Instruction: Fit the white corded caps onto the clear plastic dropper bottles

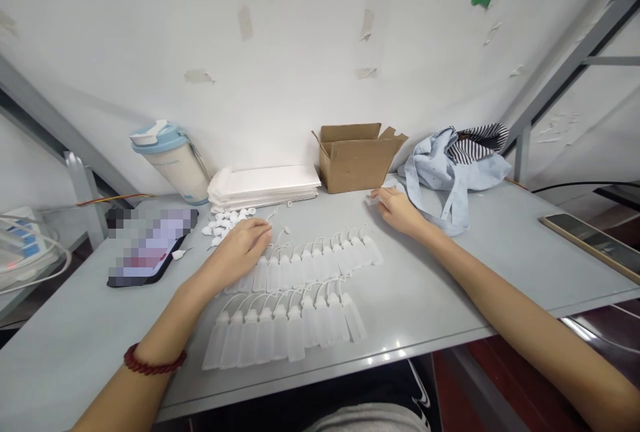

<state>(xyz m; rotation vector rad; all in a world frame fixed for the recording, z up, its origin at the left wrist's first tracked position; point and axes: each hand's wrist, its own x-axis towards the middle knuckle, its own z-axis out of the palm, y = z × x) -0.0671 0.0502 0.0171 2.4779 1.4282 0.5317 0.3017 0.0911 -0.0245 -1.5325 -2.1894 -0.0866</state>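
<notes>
My left hand (pixel 246 245) is over the left end of the back row of flat translucent plastic bottles (pixel 305 268), its fingers pressed together near the thin loops. Whatever those fingertips may hold is hidden. A front row of the same bottles (pixel 260 335), each with a thin curved strap at its neck, lies nearer to me. Further off, my right hand (pixel 395 209) has its fingers bent onto a small translucent plastic piece (pixel 371 201) by the cardboard box. Most of that piece is covered by the hand. Small white pieces (pixel 225 222) lie heaped beyond my left hand.
Along the wall stand a blue-lidded cup (pixel 173 162), a stack of white packets (pixel 265 182), an open cardboard box (pixel 357 162) and a light blue cloth bag (pixel 450 165). One phone (pixel 173 255) lies at left, another (pixel 590 242) at the right edge.
</notes>
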